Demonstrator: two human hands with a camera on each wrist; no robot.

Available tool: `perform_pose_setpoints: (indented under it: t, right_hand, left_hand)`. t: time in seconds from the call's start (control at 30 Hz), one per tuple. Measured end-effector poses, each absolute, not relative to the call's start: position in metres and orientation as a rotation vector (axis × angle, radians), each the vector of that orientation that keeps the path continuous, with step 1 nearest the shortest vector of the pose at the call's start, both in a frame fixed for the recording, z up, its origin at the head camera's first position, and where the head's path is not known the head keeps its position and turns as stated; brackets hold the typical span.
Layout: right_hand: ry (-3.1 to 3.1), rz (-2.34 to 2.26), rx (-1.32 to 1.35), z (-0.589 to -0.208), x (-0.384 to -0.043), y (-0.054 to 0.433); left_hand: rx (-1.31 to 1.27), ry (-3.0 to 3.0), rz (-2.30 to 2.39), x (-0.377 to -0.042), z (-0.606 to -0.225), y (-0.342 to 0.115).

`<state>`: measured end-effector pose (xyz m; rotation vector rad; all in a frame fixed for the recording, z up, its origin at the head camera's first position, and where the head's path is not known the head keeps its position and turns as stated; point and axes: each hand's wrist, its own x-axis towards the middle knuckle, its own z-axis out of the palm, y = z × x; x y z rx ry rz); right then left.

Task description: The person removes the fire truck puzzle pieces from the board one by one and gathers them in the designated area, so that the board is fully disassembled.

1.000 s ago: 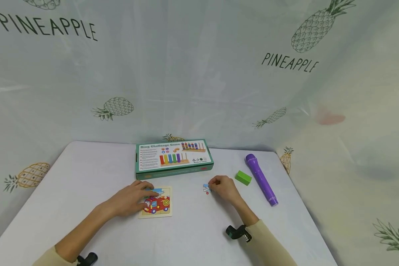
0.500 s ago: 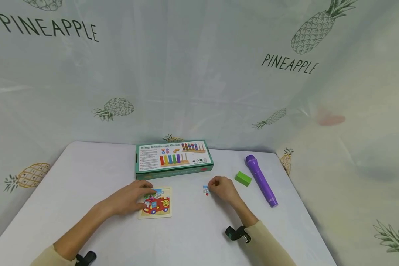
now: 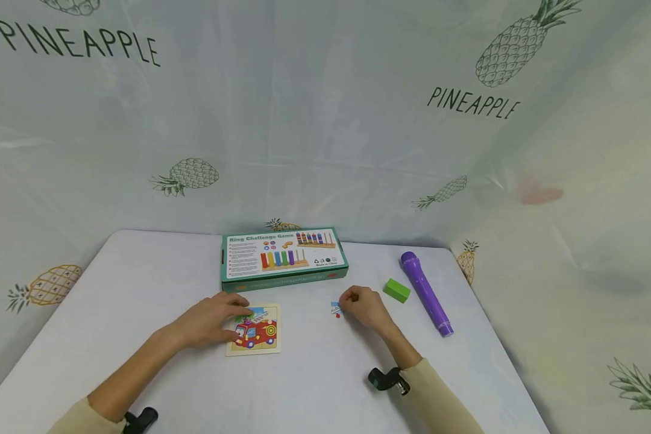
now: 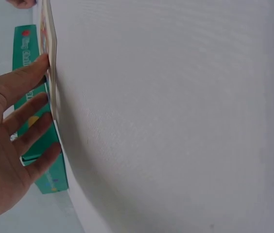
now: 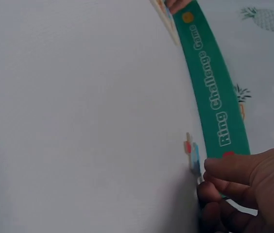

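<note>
A wooden jigsaw puzzle [image 3: 259, 334] with a red truck picture lies flat on the white table. My left hand [image 3: 213, 320] rests at its left side, thumb and fingertips touching the puzzle, fingers spread and fairly straight. In the left wrist view the puzzle's edge [image 4: 53, 73] meets the thumb. Further right, my right hand [image 3: 364, 305] pinches a small puzzle piece [image 3: 335, 308] with blue and red on it, close to the tabletop. The right wrist view shows the piece [image 5: 195, 158] at the fingertips, partly hidden by them.
Behind the hands lies a green Ring Challenge Game box [image 3: 284, 259]. A green block [image 3: 397, 290] and a purple microphone-shaped toy [image 3: 426, 292] lie to the right of the right hand. A pineapple-print curtain [image 3: 325, 120] hangs behind the table.
My left hand has drawn back slightly to the left, uncovering more of the puzzle's upper left. The right hand stays almost still with the puzzle piece.
</note>
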<state>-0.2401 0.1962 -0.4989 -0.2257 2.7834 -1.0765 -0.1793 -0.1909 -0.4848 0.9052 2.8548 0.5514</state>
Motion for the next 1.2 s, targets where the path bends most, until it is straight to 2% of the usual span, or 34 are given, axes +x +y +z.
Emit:
perform_pose_setpoints:
  t: [0.2, 0.57, 0.77, 1.2]
  right_hand:
    - [2.801, -1.112, -0.210, -0.493, -0.239, 0.183]
    - [2.770, -1.114, -0.530, -0.484, -0.232, 0.114]
    - [2.657, -1.107, -0.598, -0.488, -0.223, 0.082]
    - [2.635, -1.003, -0.693, -0.499, -0.213, 0.052]
  left_hand:
    - [0.904, 2.870, 0.549, -0.177, -0.485, -0.190]
    - [0.885, 2.864, 0.550, -0.176, -0.486, -0.191]
    - [0.852, 2.860, 0.562, -0.176, -0.485, -0.191]
    - [0.816, 2.866, 0.578, -0.176, -0.485, -0.190]
